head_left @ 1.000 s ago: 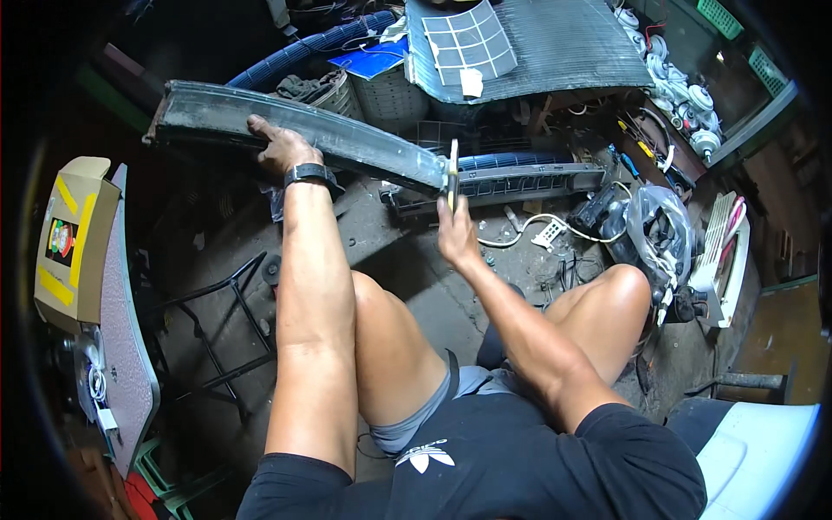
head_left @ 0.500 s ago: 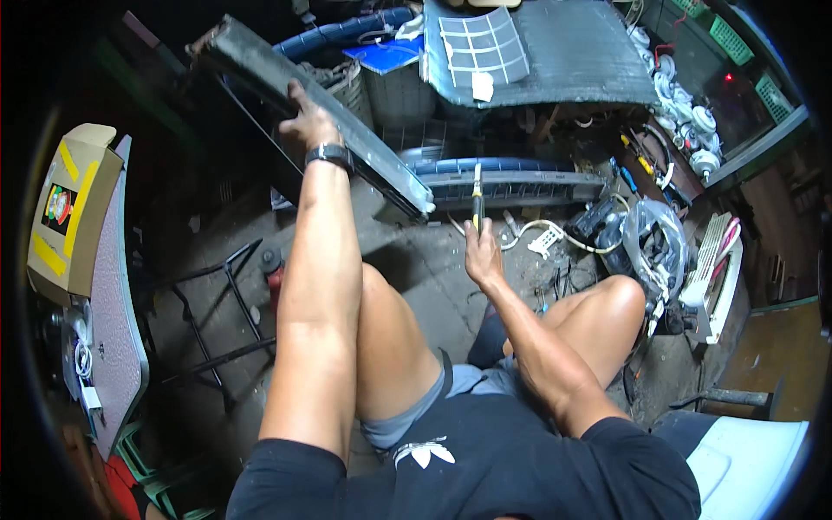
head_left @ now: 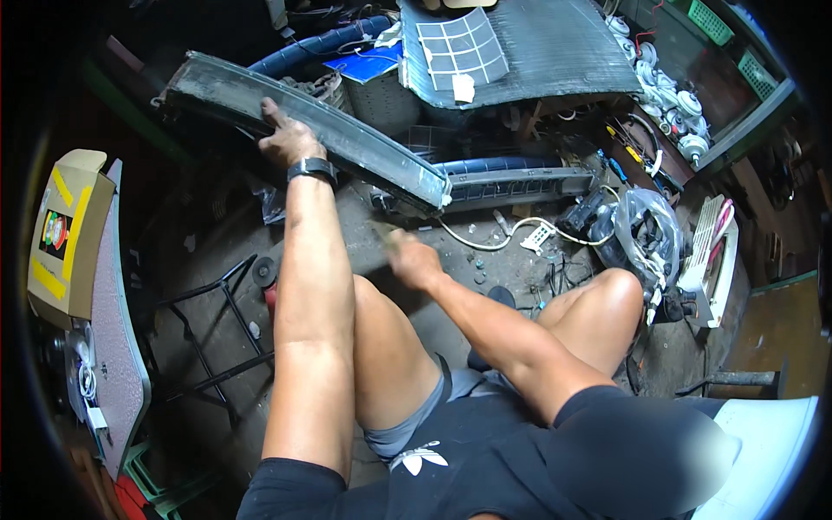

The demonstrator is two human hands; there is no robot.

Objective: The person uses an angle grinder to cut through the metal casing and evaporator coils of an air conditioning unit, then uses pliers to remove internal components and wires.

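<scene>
A cluttered workshop floor (head_left: 485, 286) of parts and cables lies below. The left hand (head_left: 290, 139) clasps the long grey panel (head_left: 303, 121), whose long axis slants from upper left down to lower right. The right hand (head_left: 414, 260), blurred so its grip cannot be told, hovers just below the panel's lower end, apart from it.
</scene>
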